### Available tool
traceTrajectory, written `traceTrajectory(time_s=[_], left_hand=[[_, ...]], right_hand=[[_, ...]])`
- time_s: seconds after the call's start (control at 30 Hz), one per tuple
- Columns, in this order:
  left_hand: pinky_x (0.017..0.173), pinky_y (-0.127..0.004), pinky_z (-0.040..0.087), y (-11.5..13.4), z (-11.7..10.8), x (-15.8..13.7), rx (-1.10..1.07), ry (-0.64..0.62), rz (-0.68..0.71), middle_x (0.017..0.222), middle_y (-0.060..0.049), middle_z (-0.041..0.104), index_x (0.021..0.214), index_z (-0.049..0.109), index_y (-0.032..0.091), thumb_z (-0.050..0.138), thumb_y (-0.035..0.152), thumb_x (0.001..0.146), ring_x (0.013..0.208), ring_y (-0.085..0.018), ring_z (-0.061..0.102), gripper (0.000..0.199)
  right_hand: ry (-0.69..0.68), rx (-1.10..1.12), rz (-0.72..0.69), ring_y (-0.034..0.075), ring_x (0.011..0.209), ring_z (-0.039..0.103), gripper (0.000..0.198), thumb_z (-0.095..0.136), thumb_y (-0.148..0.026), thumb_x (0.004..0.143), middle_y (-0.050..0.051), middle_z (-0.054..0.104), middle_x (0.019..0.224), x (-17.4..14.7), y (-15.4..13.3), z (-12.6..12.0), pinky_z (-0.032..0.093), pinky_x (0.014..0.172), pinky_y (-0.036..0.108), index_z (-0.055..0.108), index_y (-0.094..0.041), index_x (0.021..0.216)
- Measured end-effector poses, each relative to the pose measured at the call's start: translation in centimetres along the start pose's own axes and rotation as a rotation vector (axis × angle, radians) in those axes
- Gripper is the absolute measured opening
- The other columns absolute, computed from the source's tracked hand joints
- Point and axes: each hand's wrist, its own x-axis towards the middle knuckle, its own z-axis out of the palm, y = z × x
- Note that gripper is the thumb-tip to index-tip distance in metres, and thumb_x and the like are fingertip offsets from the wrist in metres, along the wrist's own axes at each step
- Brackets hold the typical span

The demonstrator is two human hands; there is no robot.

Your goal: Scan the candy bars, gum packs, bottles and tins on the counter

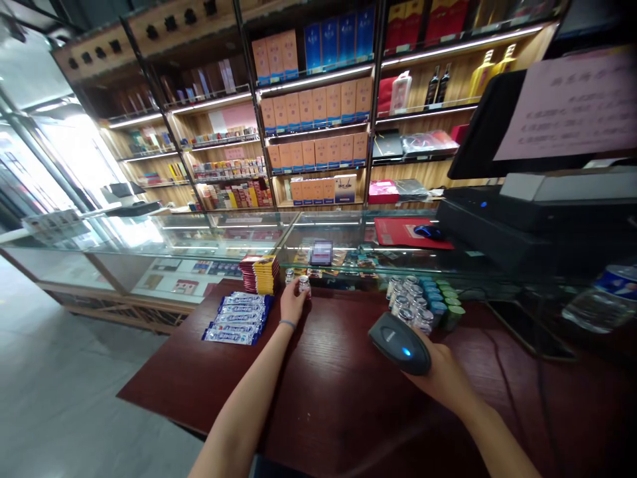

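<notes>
My left hand (293,302) has its fingers curled around a small clear jar with a silver cap (304,284). The jar stands upright on the dark red-brown wooden counter (338,392), close to the glass case. My fingers are closed on its side, so I am holding it, not letting go. A thin blue band (287,324) sits on that wrist.

My right hand (440,375) is wrapped tight around a black plastic handheld scanner with a small blue light (399,342). The scanner is smooth and rounded, and its head points toward the left hand. It is held just above the counter.

Just behind the scanner is a bunch of little round jars with silver, blue and green lids (423,304), packed close together. To the left of the left hand lie flat blue and white candy packs (237,317) in a neat row. Behind them is a stack of red and yellow packs (259,273).

The counter top is shiny wood with fine lines in it. Past it runs a long glass display case (199,242), smooth and see-through. On the right stands a black till machine with a screen (522,199), and a clear plastic water bottle (604,299) lies near it. At the back are tall wooden shelves with lit edges (318,99), full of tan, blue and red boxes. The floor on the left is grey and shiny.
</notes>
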Motion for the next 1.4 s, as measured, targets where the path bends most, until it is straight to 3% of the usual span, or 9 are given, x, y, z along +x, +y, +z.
traceTrajectory(time_s=[0.13,0.47,0.73,0.93,1.13,1.23,1.4], left_hand=[[0.109,-0.04,0.046,-0.6,0.1,0.6,0.201,-0.033,0.062,0.128,-0.01,0.07,0.126,0.064,0.021,0.067,0.014,0.083,0.12,-0.025,0.064,0.043],[0.104,-0.036,0.049,-1.4,0.9,1.7,0.34,-0.047,0.043,0.132,-0.01,0.068,0.139,0.051,0.024,0.063,0.017,0.09,0.123,-0.023,0.064,0.051],[0.107,-0.045,0.044,-1.3,1.1,1.7,0.178,-0.006,0.024,0.129,-0.012,0.069,0.137,0.057,0.026,0.068,0.019,0.086,0.121,-0.03,0.065,0.052],[0.111,-0.044,0.041,-1.2,1.1,1.5,0.071,0.023,0.008,0.132,-0.011,0.067,0.13,0.064,0.026,0.074,0.021,0.08,0.126,-0.031,0.061,0.051],[0.116,-0.044,0.037,-0.5,0.6,1.2,0.088,0.048,0.148,0.135,-0.012,0.065,0.13,0.063,0.023,0.067,0.03,0.087,0.131,-0.029,0.056,0.043],[0.114,-0.044,0.04,-0.1,0.5,0.9,0.06,0.089,0.237,0.129,-0.014,0.065,0.123,0.065,0.022,0.068,0.034,0.088,0.126,-0.029,0.059,0.038],[0.1,-0.043,0.051,1.0,2.3,-0.9,0.037,0.069,0.256,0.115,-0.013,0.065,0.12,0.062,0.02,0.068,0.037,0.089,0.108,-0.026,0.063,0.036]], right_hand=[[0.03,0.065,0.022,0.023,0.072,0.078,0.055,0.059,-0.018,0.08,0.003,0.079,0.086,0.0,-0.5,-0.3,0.056,0.06,0.024,0.051,-0.023,0.134],[0.117,0.042,0.123,0.025,0.079,0.077,0.056,0.06,-0.023,0.076,0.005,0.08,0.092,-1.1,0.7,0.8,0.058,0.068,0.028,0.055,-0.024,0.132],[0.151,0.085,0.202,0.028,0.078,0.078,0.053,0.061,-0.024,0.074,0.006,0.08,0.091,-1.3,1.4,1.0,0.058,0.065,0.032,0.056,-0.027,0.127],[0.197,0.085,0.255,0.029,0.073,0.077,0.056,0.063,-0.027,0.072,0.005,0.079,0.083,-1.3,1.6,1.1,0.059,0.065,0.034,0.058,-0.026,0.127],[0.247,0.14,0.266,0.027,0.082,0.078,0.047,0.062,-0.03,0.076,0.007,0.079,0.093,-1.0,1.5,0.9,0.06,0.068,0.031,0.06,-0.024,0.122],[0.32,0.144,0.29,0.026,0.084,0.078,0.049,0.063,-0.032,0.077,0.008,0.079,0.094,-0.9,2.0,0.8,0.061,0.072,0.031,0.059,-0.022,0.124],[0.465,0.111,0.322,0.027,0.072,0.076,0.045,0.072,-0.036,0.073,0.007,0.078,0.08,-0.6,3.5,-0.3,0.06,0.062,0.032,0.062,-0.02,0.114]])
